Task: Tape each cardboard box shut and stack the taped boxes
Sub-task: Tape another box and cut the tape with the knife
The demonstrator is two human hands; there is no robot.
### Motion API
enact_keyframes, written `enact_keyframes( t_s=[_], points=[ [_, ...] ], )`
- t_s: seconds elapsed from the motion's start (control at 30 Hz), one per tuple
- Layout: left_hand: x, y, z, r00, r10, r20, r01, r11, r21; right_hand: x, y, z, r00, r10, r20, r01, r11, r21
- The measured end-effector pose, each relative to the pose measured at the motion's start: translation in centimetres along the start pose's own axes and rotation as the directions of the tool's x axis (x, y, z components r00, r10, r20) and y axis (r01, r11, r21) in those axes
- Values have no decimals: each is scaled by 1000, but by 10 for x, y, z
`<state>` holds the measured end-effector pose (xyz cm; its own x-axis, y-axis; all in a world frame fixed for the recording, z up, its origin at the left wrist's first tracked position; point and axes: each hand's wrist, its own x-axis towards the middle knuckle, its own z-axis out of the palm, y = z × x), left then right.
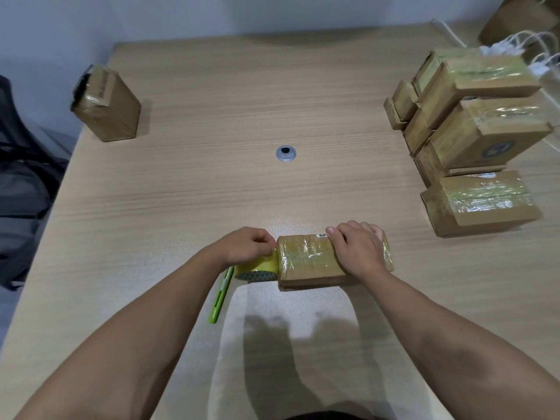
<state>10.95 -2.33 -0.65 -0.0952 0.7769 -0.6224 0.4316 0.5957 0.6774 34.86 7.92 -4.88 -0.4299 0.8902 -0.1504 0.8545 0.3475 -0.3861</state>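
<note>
cardboard box point(309, 259) gripped by right hand point(357, 247); left hand point(248, 245) pinches the tape roll point(257, 269) beside it.

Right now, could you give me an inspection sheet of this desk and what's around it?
Surface: wood-grain table, with a round grommet.
Job's things: near box wrapped in tape, tape roll against its left end; taped boxes piled at right; lone box standing far left.
Clutter: green cutter beside the roll.
Fingers: left hand pinches the tape roll; right hand grips the near box from above.
Cables: white cords far right, perhaps bag handles.
Surroundings: dark chair left, pale wall behind.
</note>
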Motion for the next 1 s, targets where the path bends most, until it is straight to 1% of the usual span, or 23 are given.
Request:
enact_keyframes(
  t_s=[0.1,0.2,0.3,0.4,0.47,0.57,0.63,0.73,0.87,1.0],
  points=[
    [2,-2,3,1000,15,-9,-14,999,36,-1,0,-1,1000,0,6,0,1000,10],
    [0,-4,4,998,58,-39,-57,998,24,0,0,-2,1000,3,13,-3,1000,8],
    [0,-5,5,996,64,-58,-63,998,28,-1,0,-2,1000,4,12,-4,1000,12],
    [1,-11,7,997,26,-70,-24,999,31,-1,-1,-1,1000,6,16,-6,1000,7],
    [-1,-15,10,992,-19,-121,23,999,28,0,-1,-2,1000,20,-1,-20,999,26],
    [-3,-21,14,975,-76,-206,64,996,-65,1,2,-4,999,40,-24,-39,998,56],
    [-6,-22,15,967,-99,-235,79,992,-94,1,2,-3,999,33,-18,-32,999,40],
    [-11,-22,14,942,-138,-307,116,989,-90,0,-1,0,1000,21,-12,-21,1000,3],
    [-21,-25,7,907,-168,-386,118,982,-151,-1,-6,2,1000,1,14,-1,999,-34],
    [-36,-25,7,888,-161,-430,109,984,-144,-1,-13,-4,999,-10,50,11,1000,-19]
  ],
)
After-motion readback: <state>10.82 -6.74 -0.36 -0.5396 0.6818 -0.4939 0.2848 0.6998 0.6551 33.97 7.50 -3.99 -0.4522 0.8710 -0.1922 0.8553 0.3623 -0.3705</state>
